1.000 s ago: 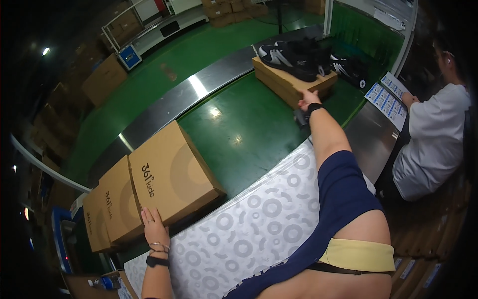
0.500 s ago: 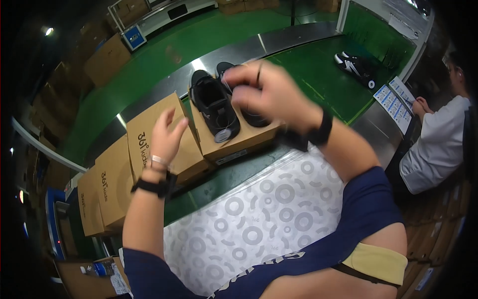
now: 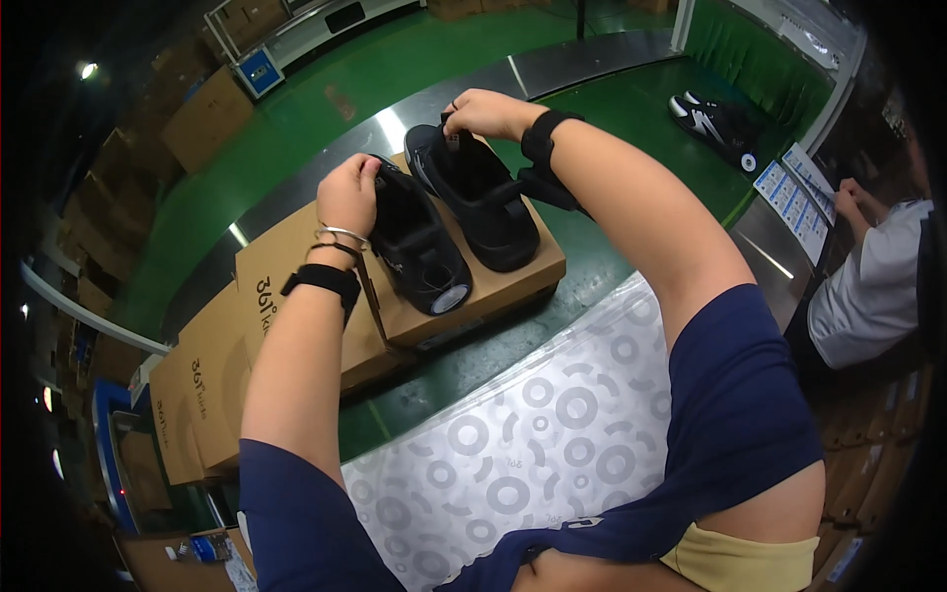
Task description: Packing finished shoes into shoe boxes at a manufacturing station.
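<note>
On two black shoes (image 3: 422,245), both hands (image 3: 347,197) in near-closed grips

Left hand (image 3: 347,195) gripping left black shoe (image 3: 419,247), right hand (image 3: 481,114) gripping right black shoe (image 3: 498,222), brown box (image 3: 498,289) underneath
</note>
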Demonstrator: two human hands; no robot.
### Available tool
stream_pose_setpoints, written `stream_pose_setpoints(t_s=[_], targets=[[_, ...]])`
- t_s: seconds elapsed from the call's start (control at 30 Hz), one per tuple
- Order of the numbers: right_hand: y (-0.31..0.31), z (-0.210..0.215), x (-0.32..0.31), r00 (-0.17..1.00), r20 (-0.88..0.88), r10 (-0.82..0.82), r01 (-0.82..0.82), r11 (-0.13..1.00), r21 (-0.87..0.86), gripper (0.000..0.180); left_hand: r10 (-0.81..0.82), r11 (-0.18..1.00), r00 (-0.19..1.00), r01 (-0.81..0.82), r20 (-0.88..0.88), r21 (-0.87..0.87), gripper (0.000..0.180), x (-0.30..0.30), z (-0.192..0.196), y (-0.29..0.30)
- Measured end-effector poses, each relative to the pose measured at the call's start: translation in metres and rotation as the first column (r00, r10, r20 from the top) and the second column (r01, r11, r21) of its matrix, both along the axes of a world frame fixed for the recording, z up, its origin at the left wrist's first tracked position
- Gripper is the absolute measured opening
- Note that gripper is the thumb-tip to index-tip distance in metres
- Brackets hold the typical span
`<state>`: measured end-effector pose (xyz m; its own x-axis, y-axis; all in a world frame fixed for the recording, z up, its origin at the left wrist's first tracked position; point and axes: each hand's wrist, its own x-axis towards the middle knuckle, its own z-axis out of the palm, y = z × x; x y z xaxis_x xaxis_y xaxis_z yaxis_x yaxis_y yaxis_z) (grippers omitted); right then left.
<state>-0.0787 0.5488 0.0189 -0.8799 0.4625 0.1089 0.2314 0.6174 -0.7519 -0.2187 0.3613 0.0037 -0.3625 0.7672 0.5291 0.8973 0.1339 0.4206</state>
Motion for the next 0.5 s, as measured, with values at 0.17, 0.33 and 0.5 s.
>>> stream_pose_setpoints(t_s=[0.17,0.33,0.5], targets=[[-0.001,0.0,0.0,0.997,0.041,-0.07,0.079,0.949,-0.305,0.021,-0.016,0.986,0.966,0.057,0.257,-0.154,0.028,-0.03,0.01,0.002],[-0.127,0.044,0.034,0.973,0.219,-0.07,-0.144,0.556,0.819,0.041,-0.186,0.982,0.7,0.105,0.689,0.158,0.036,-0.033,-0.01,-0.054],[-0.174,0.027,0.044,0.926,0.066,0.371,-0.326,0.703,0.633,0.058,-0.105,0.984,0.863,0.163,0.494,-0.074,0.052,0.06,-0.065,-0.157]])
